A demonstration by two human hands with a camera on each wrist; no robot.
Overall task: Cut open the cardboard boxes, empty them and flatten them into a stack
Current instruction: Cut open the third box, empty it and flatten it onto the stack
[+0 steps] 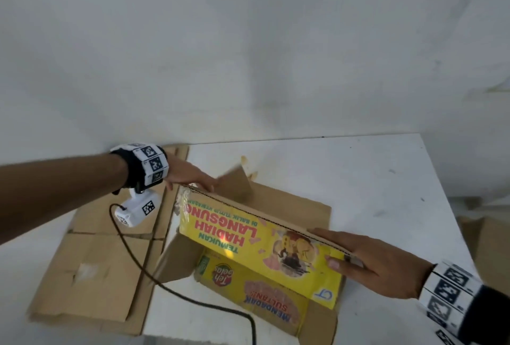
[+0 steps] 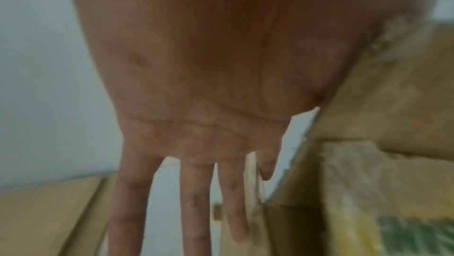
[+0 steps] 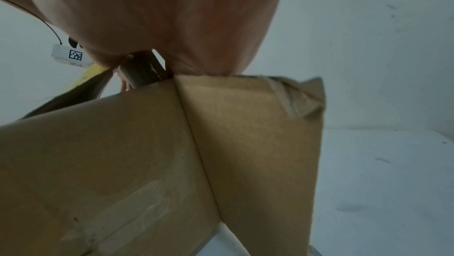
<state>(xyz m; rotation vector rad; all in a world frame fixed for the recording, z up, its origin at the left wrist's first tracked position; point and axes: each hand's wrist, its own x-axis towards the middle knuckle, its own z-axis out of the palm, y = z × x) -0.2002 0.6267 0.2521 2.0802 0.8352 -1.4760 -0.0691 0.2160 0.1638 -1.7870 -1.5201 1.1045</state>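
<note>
The yellow printed box [image 1: 256, 237] sits on the white table [image 1: 372, 179], its flaps splayed out and its long printed side wall standing up, tipped toward the person. Just to its left lies a stack of flattened cardboard [image 1: 91, 270], brown and already pressed flat.

The right hand [image 1: 369, 261] takes the near end of that wall's top edge, fingers laid along the far side and the thumb pressing the yellow face, so it pinches the panel. The left hand [image 1: 190, 177] meets the far end of the same edge with fingers straight and spread; the left wrist view shows the palm open beside the cardboard, nothing clasped in it.

Judging from its look, the box is light, single-wall corrugated board: stiff across each panel, yet ready to fold along its scored creases. The glossy printed face is probably a little slippery, while the raw brown inside and the cut edges give better purchase. Torn tape clings at the far corner, which may resist or tear as the walls collapse. The sensible hold is at the two ends of a long wall, near the corners, where pressure carries into the creases instead of buckling the middle of the panel. Whether anything is left inside cannot be told, though the visible floor of the box looks bare
</note>
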